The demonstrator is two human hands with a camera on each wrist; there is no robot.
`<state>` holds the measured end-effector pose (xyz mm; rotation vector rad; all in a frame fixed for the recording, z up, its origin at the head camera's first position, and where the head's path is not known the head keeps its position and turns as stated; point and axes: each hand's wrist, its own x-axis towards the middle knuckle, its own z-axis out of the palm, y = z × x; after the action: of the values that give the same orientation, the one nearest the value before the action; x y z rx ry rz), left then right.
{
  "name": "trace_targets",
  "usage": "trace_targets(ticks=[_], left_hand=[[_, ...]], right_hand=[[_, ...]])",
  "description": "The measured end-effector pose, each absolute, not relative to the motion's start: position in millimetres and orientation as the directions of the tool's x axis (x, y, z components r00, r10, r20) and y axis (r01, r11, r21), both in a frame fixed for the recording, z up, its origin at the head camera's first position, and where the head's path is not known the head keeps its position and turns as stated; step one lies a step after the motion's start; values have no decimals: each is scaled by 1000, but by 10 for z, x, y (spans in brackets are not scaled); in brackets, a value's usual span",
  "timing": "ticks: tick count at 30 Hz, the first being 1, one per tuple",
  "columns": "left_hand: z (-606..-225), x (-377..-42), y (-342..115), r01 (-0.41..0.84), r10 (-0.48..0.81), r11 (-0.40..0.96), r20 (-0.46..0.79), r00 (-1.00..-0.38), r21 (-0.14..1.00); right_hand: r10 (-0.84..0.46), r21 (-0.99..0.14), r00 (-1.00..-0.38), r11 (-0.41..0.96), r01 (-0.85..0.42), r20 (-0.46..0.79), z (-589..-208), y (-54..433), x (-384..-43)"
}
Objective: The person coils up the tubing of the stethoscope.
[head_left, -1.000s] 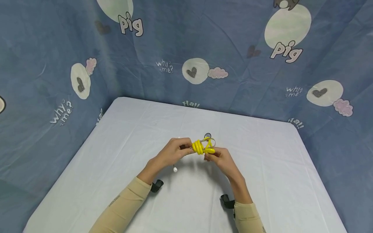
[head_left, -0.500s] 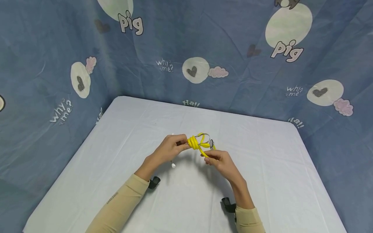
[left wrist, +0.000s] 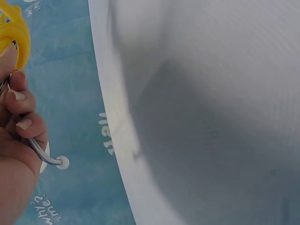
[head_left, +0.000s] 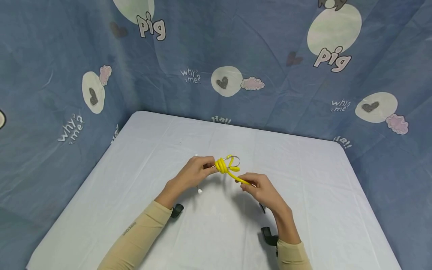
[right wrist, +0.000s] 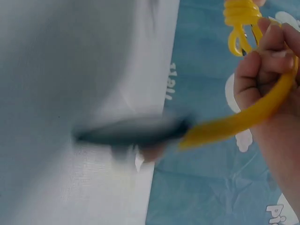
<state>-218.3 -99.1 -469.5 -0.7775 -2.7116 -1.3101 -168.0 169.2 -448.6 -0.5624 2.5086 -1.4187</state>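
Observation:
A stethoscope with yellow tubing (head_left: 221, 165) is held above the white table. Its tubing is wound in several coils round the metal ear tubes (left wrist: 40, 151). My left hand (head_left: 192, 173) grips those ear tubes just left of the coils; a white ear tip (head_left: 200, 191) hangs below the hand. A bare metal loop (head_left: 238, 160) sticks out right of the coils. My right hand (head_left: 261, 189) pinches the loose stretch of tubing, drawn out to the right. Past that hand the round chest piece (right wrist: 133, 130) dangles from the tube end, blurred in the right wrist view.
A white cloth covers the table (head_left: 162, 142). Blue printed curtain (head_left: 270, 93) rises behind its back edge and along the sides. Dark wrist camera mounts (head_left: 269, 236) project from the inner sides of both forearms.
My right hand has moved right and down, pulling the loose tubing away from the coils. The chest piece has swung from behind the coils to below the right hand. The left hand shifted slightly left.

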Motion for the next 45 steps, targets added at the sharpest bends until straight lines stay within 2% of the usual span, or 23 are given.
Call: trace_targets(ticks=[4,12,18,25,35,45], left_hand=[[-4716,-2200,-993,452,443,516,226,-868,727],[-4734,-2192,-973,483,486,518,222,-845,706],[-4700,-2154,-935,507,527,540,199,-826,672],[-4659,-2099,-901,513,574,544,151,-805,664],[-4645,-2051,-893,568,654,505,142,-743,650],[-4654,-2009,-878,594,702,424,166,-692,683]], right_hand=[[-407,-847,-913,476,-237,27,-4448,1675,-1659],[-403,-800,-894,461,-383,196,-4364,1671,-1653],[-399,-783,-878,443,-437,264,-4297,1671,-1696],[-417,-758,-858,441,-480,300,-4262,1636,-1735],[-404,-660,-827,504,-557,390,-4256,1599,-1820],[-389,-708,-844,471,-526,368,-4269,1607,-1879]])
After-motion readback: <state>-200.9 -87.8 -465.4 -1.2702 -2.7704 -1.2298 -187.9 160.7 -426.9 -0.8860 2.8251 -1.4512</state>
